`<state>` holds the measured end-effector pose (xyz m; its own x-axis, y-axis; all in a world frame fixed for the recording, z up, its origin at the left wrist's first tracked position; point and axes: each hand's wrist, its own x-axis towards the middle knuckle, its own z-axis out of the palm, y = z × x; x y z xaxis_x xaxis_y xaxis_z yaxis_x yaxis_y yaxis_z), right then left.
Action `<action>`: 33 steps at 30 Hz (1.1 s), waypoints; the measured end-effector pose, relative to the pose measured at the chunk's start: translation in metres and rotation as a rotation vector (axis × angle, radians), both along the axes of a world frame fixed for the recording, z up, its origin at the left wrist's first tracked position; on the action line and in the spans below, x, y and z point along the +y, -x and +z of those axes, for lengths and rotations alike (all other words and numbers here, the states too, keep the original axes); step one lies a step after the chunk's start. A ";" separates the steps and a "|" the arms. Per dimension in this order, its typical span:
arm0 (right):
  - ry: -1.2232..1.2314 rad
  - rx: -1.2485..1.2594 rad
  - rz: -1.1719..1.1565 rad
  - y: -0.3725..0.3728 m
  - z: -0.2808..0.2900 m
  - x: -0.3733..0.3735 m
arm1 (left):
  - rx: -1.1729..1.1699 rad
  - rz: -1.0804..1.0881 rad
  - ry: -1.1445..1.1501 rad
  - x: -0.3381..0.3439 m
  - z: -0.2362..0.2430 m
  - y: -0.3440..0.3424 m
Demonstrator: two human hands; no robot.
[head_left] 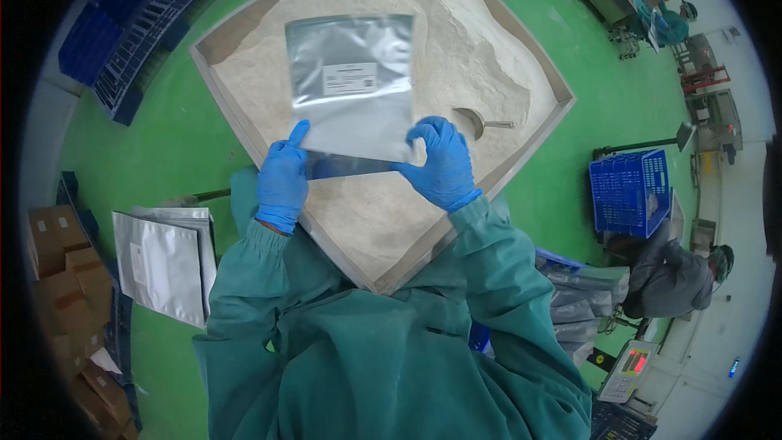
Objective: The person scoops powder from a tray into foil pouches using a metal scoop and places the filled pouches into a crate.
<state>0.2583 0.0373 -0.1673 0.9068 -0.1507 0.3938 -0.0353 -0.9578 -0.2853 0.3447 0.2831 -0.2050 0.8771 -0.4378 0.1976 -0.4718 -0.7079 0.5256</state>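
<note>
A silver foil bag (350,41) with a white label is held over a large square tray (557,104) of pale powder. My left hand (281,179), in a blue glove, grips the bag's lower left corner with the thumb on its face. My right hand (441,165), also gloved, pinches the lower right corner with bent fingers. A metal scoop (495,124) lies in the powder to the right of the bag. A stack of similar silver bags (159,265) sits at the left, outside the tray.
Blue pallets (151,24) stand upper left, cardboard boxes (77,293) lower left. At right are a blue crate (627,191), a crouching person in grey (668,277), grey sacks (582,301) and a scale display (627,367). Another person in green (668,24) is at upper right.
</note>
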 end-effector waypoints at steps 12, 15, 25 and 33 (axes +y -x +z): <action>0.587 0.888 -0.394 -0.061 -0.121 -0.185 | -0.091 0.200 0.028 -0.003 0.007 -0.052; 1.083 0.438 -0.179 -0.087 -0.058 -0.188 | 0.081 0.232 -0.172 -0.008 -0.019 -0.060; 0.498 1.045 0.027 -0.081 -0.179 -0.134 | 0.043 0.262 -0.324 -0.026 -0.078 -0.063; -0.332 1.011 -0.003 -0.011 -0.151 -0.075 | 0.068 0.177 -0.157 -0.012 -0.079 -0.048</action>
